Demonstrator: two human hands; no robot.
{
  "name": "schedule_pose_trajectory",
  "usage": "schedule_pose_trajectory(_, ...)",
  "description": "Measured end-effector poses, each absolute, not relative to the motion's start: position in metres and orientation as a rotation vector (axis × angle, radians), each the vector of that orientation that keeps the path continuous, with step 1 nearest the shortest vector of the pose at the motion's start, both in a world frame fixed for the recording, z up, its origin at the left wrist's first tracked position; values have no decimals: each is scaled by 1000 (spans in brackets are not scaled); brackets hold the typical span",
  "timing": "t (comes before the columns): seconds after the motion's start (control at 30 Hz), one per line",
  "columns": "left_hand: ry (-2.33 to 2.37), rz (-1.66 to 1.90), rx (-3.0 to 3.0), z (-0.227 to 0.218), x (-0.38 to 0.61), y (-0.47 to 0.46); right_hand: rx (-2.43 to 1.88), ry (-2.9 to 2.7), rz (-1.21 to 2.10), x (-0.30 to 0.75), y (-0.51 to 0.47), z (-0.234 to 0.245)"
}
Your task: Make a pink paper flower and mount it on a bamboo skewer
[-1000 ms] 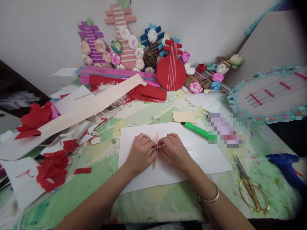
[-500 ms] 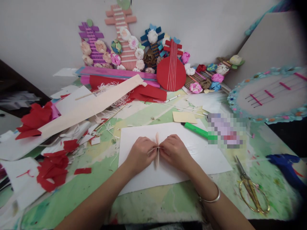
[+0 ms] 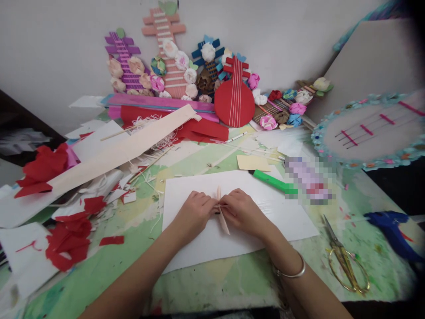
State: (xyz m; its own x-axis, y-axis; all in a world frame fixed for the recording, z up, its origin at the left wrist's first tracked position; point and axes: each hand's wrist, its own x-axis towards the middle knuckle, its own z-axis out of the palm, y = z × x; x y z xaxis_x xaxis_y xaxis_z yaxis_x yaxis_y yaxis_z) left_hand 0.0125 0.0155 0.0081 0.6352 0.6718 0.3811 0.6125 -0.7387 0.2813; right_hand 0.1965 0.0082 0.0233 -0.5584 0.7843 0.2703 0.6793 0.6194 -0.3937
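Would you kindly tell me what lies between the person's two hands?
In the head view, a thin, pale pink piece shows between the left hand and right hand.

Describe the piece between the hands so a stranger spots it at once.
Find the white sheet on the green-stained table. Over it, the left hand and right hand pinch a pale pink piece. It is far smaller than the long pale strip at left.

Soft, flat, rather dim light covers the worktop [image 3: 245, 281], shadows faint. Glare streaks the white sheet [image 3: 288, 217]; the pale piece [image 3: 223, 221] between left hand [image 3: 199, 212] and right hand [image 3: 241, 210] is slightly soft. Pixelation masks an object [image 3: 307, 179] toward the far right corner. The blue tool [image 3: 392, 230] at the right edge blurs; darkness swallows the view's upper right.
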Motion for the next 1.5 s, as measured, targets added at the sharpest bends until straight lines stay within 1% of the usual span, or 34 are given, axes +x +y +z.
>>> schedule_pose_trajectory(0.13,1055,733,2763,8,12,16,-1172,-2447,366,197,9,21)
schedule_pose_trajectory(0.27,1048,729,2732,11,12,15,-1126,-2460,310,198,9,18)
schedule_pose_trajectory(0.67,1053,865,2696,15,15,7,-1037,-2331,189,191,2,14)
schedule_pose_trajectory(1.03,1105,904,2612,11,7,21,-1090,-2296,156,202,13,15)
schedule_pose_trajectory(1.1,1123,869,2634,11,6,22,-1110,-2328,212,205,13,16)
schedule_pose_trajectory(1.23,1146,675,2703,8,6,24,-1157,-2448,308,208,13,19)
schedule_pose_trajectory(1.37,1165,566,2728,2,6,27,-1193,-2496,292,208,16,16)
schedule_pose_trajectory(1.5,1167,589,2691,0,6,29,-1186,-2518,239,209,19,11)
